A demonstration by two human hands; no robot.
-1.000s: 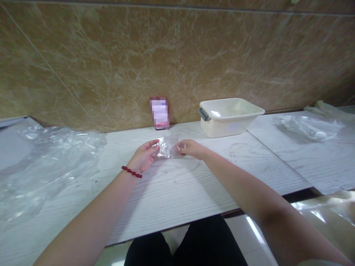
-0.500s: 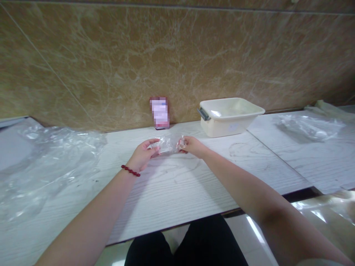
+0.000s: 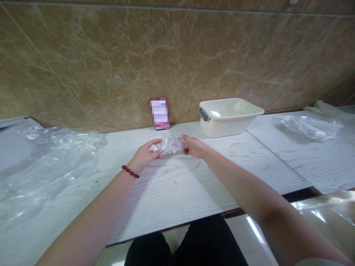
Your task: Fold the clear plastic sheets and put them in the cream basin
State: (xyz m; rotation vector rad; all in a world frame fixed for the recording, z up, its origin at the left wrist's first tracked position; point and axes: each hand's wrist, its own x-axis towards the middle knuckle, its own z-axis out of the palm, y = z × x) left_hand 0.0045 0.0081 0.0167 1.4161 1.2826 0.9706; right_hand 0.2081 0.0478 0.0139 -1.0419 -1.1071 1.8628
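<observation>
A small crinkled clear plastic bag (image 3: pixel 171 145) is stretched sideways between my hands, just above the white wood-grain table (image 3: pixel 177 184). My left hand (image 3: pixel 148 153) grips its left end, thumb and fingers on either side. At the right end my right hand (image 3: pixel 193 146) pinches the plastic, with some fingertips hidden behind it. Whether anything lies inside the bag I cannot make out. A red bead bracelet (image 3: pixel 130 171) circles my left wrist.
A phone (image 3: pixel 160 113) with a blurred screen leans on the brown marbled wall (image 3: pixel 177 55). Right of it stands a cream plastic tub (image 3: pixel 230 125) with a grey handle. Large clear plastic sheeting (image 3: pixel 61 159) covers the left side; more clear plastic (image 3: pixel 310 127) lies far right.
The right end of the bag looks smoother and straighter between my hands. My right hand has shifted slightly to the right, and its fingers have changed position on the plastic.
</observation>
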